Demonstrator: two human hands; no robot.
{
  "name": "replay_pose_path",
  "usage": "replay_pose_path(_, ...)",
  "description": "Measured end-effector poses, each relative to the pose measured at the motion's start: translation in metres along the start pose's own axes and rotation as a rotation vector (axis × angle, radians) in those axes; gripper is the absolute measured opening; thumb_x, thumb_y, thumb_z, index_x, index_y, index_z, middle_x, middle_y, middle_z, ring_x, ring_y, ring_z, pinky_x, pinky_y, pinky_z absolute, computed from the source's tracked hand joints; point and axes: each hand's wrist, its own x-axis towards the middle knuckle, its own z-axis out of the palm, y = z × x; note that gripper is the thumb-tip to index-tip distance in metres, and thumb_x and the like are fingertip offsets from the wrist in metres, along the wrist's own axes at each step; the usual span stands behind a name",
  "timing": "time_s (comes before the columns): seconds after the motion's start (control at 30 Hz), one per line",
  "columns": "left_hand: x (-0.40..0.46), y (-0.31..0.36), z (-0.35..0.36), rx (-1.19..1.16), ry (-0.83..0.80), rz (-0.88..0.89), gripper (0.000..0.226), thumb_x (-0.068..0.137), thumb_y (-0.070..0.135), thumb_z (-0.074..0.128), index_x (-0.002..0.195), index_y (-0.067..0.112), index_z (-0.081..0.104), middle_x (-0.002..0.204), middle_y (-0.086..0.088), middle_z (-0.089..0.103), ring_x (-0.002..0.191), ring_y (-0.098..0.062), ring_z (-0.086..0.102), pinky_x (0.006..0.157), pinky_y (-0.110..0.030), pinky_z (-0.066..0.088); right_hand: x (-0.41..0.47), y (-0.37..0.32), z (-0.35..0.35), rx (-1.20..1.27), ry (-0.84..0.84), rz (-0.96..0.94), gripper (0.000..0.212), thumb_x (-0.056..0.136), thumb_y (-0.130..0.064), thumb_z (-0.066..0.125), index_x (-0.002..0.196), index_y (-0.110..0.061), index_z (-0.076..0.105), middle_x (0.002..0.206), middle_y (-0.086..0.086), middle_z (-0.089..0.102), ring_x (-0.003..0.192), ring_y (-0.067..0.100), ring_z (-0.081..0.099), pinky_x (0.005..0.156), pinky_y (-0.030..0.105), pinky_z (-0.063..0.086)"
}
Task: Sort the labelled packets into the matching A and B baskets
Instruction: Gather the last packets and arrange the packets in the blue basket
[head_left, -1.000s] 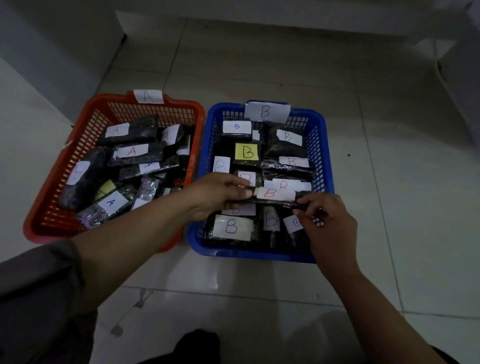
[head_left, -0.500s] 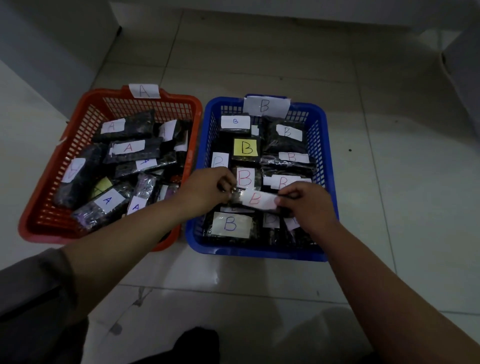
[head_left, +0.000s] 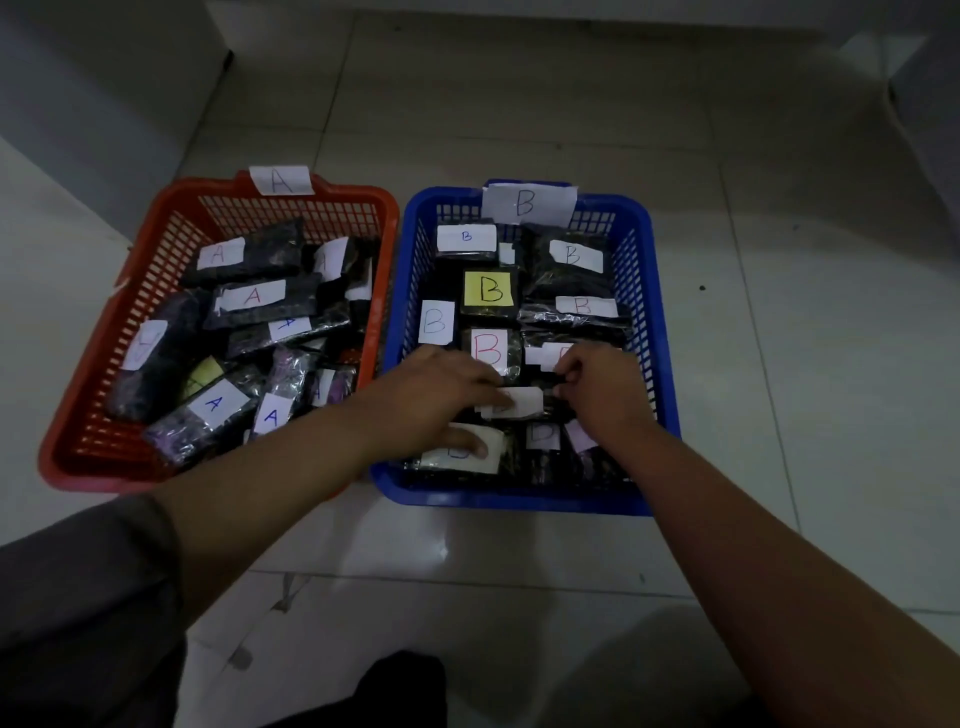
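Observation:
An orange basket (head_left: 88, 415) tagged A stands on the left, holding several dark packets with A labels. Beside it on the right, a blue basket (head_left: 519, 501) tagged B holds several dark packets with B labels. Both hands are inside the blue basket's near half. Between them lies a dark packet with a white label (head_left: 522, 401), low on the pile. My left hand (head_left: 431, 400) holds its left end, fingers partly covering the label. My right hand (head_left: 602, 389) pinches its right end. The letter on this label is hidden.
The baskets sit on a pale tiled floor (head_left: 779, 364). A low white step or ledge (head_left: 67, 130) runs along the left, and a wall base crosses the back. My dark knee shows at the bottom edge.
Both hands have lowered the B-labelled packet from above the pile down onto the packets in the blue basket. The left fingers now cover its label.

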Motion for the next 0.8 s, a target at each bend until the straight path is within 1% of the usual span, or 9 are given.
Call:
replay_pose_path(0.07, 0.003, 0.003, 0.009, 0.083, -0.067, 0.031, 0.058, 0.082, 0.056, 0.056, 0.137, 0.04, 0.043, 0.145, 0.013, 0.038, 0.131, -0.012, 0.027, 0.099, -0.028, 0.018, 0.001, 0.005, -0.016, 0.124, 0.015, 0.077, 0.022, 0.077, 0.005, 0.064, 0.095, -0.007, 0.068, 0.099, 0.011, 0.067, 0.087, 0.022, 0.065, 0.063, 0.019, 0.05)
replay_pose_path(0.17, 0.005, 0.003, 0.011, 0.129, -0.067, 0.032, 0.059, 0.082, 0.057, 0.056, 0.137, 0.04, 0.042, 0.145, 0.015, 0.036, 0.131, -0.012, 0.025, 0.098, -0.027, 0.015, 0.004, 0.016, -0.051, 0.019, 0.031, 0.076, 0.024, 0.079, 0.001, 0.063, 0.1, -0.01, 0.068, 0.1, 0.009, 0.067, 0.09, 0.021, 0.063, 0.082, 0.026, 0.048)
replay_pose_path(0.23, 0.006, 0.004, 0.01, 0.126, -0.071, 0.033, 0.058, 0.082, 0.056, 0.057, 0.136, 0.04, 0.043, 0.144, 0.014, 0.037, 0.13, -0.013, 0.025, 0.101, -0.028, 0.016, -0.002, 0.019, -0.068, -0.029, 0.027, 0.029, 0.024, 0.081, -0.003, 0.064, 0.103, -0.011, 0.067, 0.101, 0.009, 0.069, 0.09, 0.02, 0.062, 0.085, 0.028, 0.047)
replay_pose_path(0.3, 0.008, 0.005, 0.009, 0.125, -0.068, 0.036, 0.058, 0.08, 0.055, 0.06, 0.134, 0.039, 0.045, 0.141, 0.014, 0.04, 0.128, -0.013, 0.027, 0.101, -0.029, 0.02, -0.014, 0.018, -0.067, -0.188, -0.023, -0.024, 0.028, 0.081, -0.02, 0.068, 0.109, -0.018, 0.065, 0.102, 0.006, 0.067, 0.096, 0.018, 0.055, 0.084, 0.028, 0.037)
replay_pose_path(0.4, 0.009, 0.006, 0.008, 0.114, -0.073, 0.03, 0.059, 0.078, 0.055, 0.062, 0.133, 0.039, 0.048, 0.137, 0.014, 0.043, 0.126, -0.013, 0.029, 0.1, -0.028, 0.02, -0.037, 0.024, -0.039, -0.653, -0.013, -0.142, 0.046, 0.078, -0.053, 0.061, 0.117, -0.027, 0.059, 0.113, 0.004, 0.061, 0.119, 0.023, 0.035, 0.09, 0.04, 0.018)
replay_pose_path(0.53, 0.007, 0.005, 0.01, 0.111, -0.066, 0.026, 0.062, 0.078, 0.055, 0.061, 0.135, 0.039, 0.044, 0.135, 0.014, 0.044, 0.124, -0.013, 0.029, 0.1, -0.029, 0.02, -0.048, 0.032, -0.012, -0.767, -0.02, -0.167, 0.072, 0.067, -0.066, 0.064, 0.12, -0.017, 0.056, 0.115, 0.007, 0.062, 0.133, 0.032, 0.029, 0.1, 0.053, 0.005)
replay_pose_path(0.6, 0.006, 0.005, 0.011, 0.091, -0.065, 0.012, 0.068, 0.08, 0.055, 0.06, 0.141, 0.038, 0.035, 0.135, 0.014, 0.043, 0.124, -0.012, 0.028, 0.1, -0.028, 0.017, -0.045, 0.03, -0.009, -0.817, -0.055, -0.117, 0.083, 0.068, -0.07, 0.06, 0.131, -0.018, 0.045, 0.124, 0.009, 0.056, 0.137, 0.032, 0.019, 0.101, 0.056, -0.003)
replay_pose_path(0.7, 0.006, 0.004, 0.012, 0.111, -0.086, -0.001, 0.074, 0.082, 0.056, 0.057, 0.146, 0.038, 0.023, 0.138, 0.013, 0.04, 0.124, -0.013, 0.026, 0.1, -0.028, 0.015, -0.042, 0.024, -0.009, -0.783, -0.047, -0.092, 0.073, 0.073, -0.064, 0.06, 0.128, -0.02, 0.041, 0.126, 0.004, 0.055, 0.138, 0.027, 0.013, 0.1, 0.058, -0.011)
replay_pose_path(0.8, 0.01, 0.004, 0.012, 0.137, -0.094, 0.013, 0.074, 0.081, 0.059, 0.056, 0.145, 0.038, 0.025, 0.138, 0.013, 0.039, 0.124, -0.013, 0.026, 0.1, -0.029, 0.017, -0.038, 0.022, -0.02, -0.641, 0.004, -0.066, 0.059, 0.077, -0.042, 0.068, 0.126, -0.022, 0.044, 0.12, 0.003, 0.058, 0.134, 0.019, 0.023, 0.106, 0.059, -0.004)
